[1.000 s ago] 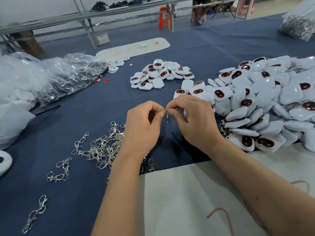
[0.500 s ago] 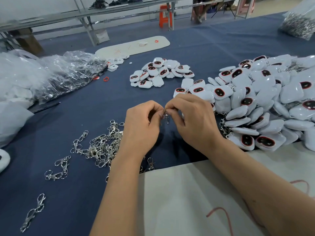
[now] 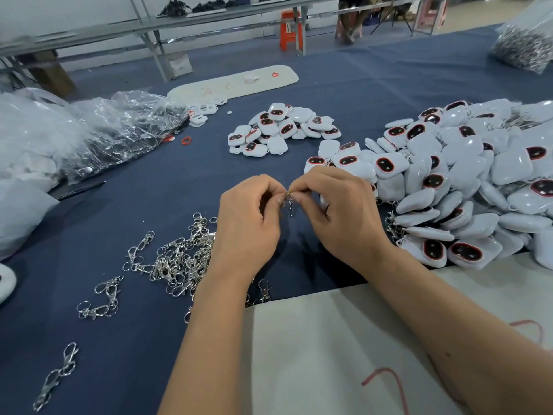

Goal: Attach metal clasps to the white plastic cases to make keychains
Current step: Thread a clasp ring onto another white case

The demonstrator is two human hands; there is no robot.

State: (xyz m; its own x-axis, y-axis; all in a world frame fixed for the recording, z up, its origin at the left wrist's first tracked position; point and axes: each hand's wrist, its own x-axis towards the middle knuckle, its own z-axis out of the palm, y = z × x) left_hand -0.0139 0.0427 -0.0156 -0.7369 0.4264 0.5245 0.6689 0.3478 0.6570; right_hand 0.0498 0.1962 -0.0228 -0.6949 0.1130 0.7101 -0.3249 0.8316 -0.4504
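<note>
My left hand (image 3: pixel 250 223) and my right hand (image 3: pixel 338 214) meet fingertip to fingertip above the blue cloth. Both pinch the ring of one small metal clasp (image 3: pixel 290 205), whose hook hangs down between them. A white plastic case (image 3: pixel 323 200) shows only as a sliver behind my right fingers; whether that hand holds it I cannot tell. Loose metal clasps (image 3: pixel 179 259) lie heaped to the left of my left wrist. A big pile of white cases (image 3: pixel 466 187) with dark red-rimmed ovals fills the right side. A smaller pile of white cases (image 3: pixel 281 130) lies further back.
Clear plastic bags (image 3: pixel 98 130) sit at the left edge. Another bag of metal parts (image 3: pixel 526 46) stands at the far right. A white board (image 3: pixel 344 354) lies under my forearms, and a second white board (image 3: pixel 233 83) lies far back. Stray clasps (image 3: pixel 57 375) dot the near left cloth.
Both hands stay together on the clasp with only small finger shifts. The dangling hook has hardly moved.
</note>
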